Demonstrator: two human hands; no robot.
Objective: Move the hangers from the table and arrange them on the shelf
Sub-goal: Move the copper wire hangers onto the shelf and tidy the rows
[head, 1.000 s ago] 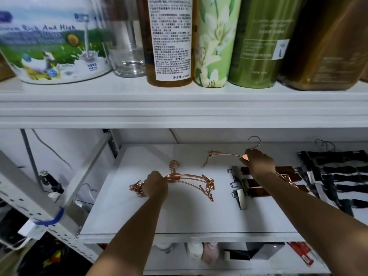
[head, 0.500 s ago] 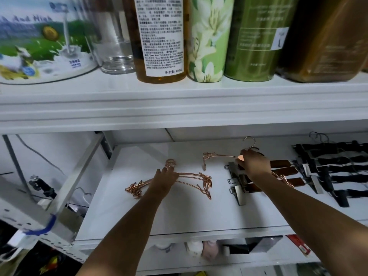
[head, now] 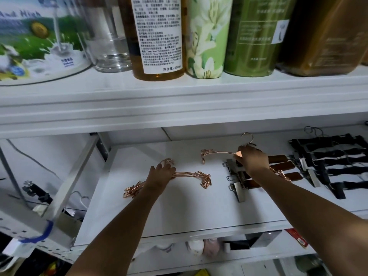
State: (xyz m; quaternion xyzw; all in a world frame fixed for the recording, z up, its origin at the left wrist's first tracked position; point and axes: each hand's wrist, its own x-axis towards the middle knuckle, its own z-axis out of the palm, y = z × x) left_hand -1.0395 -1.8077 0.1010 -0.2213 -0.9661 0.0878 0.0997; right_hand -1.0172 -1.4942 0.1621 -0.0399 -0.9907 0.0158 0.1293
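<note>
Your right hand [head: 253, 159] pinches one thin, light, stiff wire hanger [head: 219, 152] near its hook, just above the shelf [head: 179, 212], while your left hand [head: 162, 174] lies flat on the hanger pile [head: 191, 173], whose clips may snag.

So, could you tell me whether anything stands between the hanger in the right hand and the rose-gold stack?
Only bare shelf lies between the held hanger and the stack, though the left hand rests on the stack's middle.
</note>
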